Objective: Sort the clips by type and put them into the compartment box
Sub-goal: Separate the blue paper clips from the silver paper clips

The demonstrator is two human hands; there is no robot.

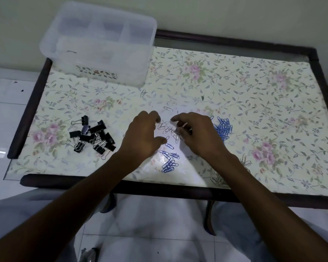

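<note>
Far left on the table (273, 118) stands the box (100, 46). Black binder clips (92, 137) lie heaped near left. At the middle, the left hand (142, 135) and right hand (195, 133), fingers curled, pick at silver clips (169, 129); whether either grasps one, I cannot tell. Blue clips (223, 127) lie just right.

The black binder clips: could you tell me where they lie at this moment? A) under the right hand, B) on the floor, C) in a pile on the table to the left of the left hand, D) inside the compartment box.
C: the black binder clips sit heaped on the table, left of the left hand and apart from the compartment box.
</note>
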